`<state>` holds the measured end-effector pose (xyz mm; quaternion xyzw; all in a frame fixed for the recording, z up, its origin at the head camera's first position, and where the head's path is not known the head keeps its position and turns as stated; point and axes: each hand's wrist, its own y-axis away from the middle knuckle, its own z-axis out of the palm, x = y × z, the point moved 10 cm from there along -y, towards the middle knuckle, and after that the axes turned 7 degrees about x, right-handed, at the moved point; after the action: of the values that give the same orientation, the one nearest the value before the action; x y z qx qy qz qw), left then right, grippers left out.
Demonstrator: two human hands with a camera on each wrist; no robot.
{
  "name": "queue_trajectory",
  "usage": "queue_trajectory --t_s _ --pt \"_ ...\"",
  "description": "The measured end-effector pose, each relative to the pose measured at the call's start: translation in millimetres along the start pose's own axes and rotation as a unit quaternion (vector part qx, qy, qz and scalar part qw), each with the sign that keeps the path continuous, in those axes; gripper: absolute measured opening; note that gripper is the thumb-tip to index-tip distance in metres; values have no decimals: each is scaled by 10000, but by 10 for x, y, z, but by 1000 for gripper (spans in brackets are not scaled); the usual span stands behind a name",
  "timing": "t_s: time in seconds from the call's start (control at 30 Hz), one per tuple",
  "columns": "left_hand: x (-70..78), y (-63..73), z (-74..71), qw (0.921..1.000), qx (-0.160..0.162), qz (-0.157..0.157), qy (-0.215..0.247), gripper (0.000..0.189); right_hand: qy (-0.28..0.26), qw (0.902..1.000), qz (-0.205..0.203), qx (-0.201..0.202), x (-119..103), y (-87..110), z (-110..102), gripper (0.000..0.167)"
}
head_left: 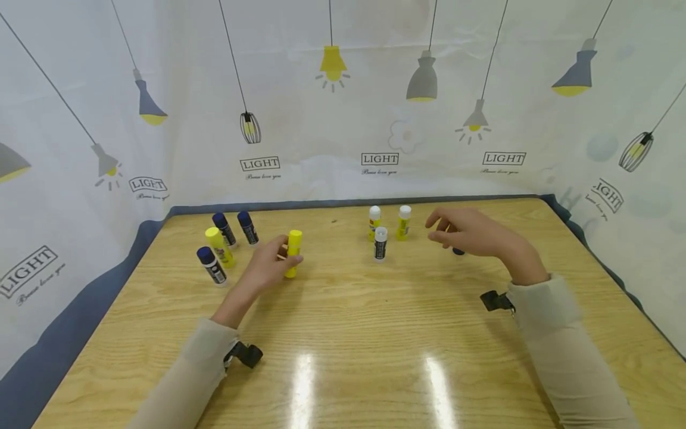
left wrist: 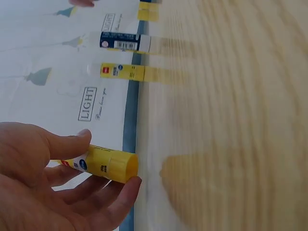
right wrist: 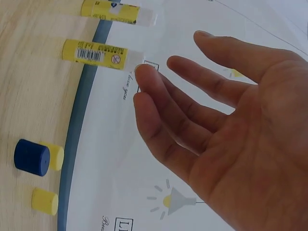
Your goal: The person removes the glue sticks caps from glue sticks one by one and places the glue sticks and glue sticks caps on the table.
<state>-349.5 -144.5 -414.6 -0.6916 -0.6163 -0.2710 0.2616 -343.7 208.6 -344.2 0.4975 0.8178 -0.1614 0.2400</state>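
My left hand [head_left: 266, 263] grips a yellow glue stick [head_left: 293, 254] with its yellow cap on, thumb on one side and fingers on the other. In the left wrist view the glue stick [left wrist: 103, 162] tilts slightly, with its base toward the wooden table. My right hand [head_left: 474, 232] hovers with loosely bent fingers and nothing in them. Below it on the table are a navy cap [right wrist: 32, 157] and two yellow caps [right wrist: 44, 201], mostly hidden by the hand in the head view. Left of that hand, three uncapped glue sticks stand upright: one navy [head_left: 380, 245] and two yellow [head_left: 404, 224].
Several capped glue sticks stand at the table's left: a yellow one [head_left: 220, 248] among navy ones [head_left: 212, 266]. A white curtain [head_left: 321, 131] printed with lamps hangs behind the wooden table [head_left: 343, 322] and along both sides.
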Motion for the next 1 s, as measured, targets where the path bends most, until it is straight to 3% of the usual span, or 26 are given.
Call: queue_trajectory --t_s 0.27,0.5,1.0 --pt "287 81 122 9994 -137 303 4 42 -117 9995 -270 103 -148 -70 89 29" --pt "490 119 233 9985 -233 489 27 46 -168 9968 -737 249 -350 -85 155 24" --pt "941 111 537 9943 -382 992 54 43 -305 9943 -991 234 -596 -78 261 27"
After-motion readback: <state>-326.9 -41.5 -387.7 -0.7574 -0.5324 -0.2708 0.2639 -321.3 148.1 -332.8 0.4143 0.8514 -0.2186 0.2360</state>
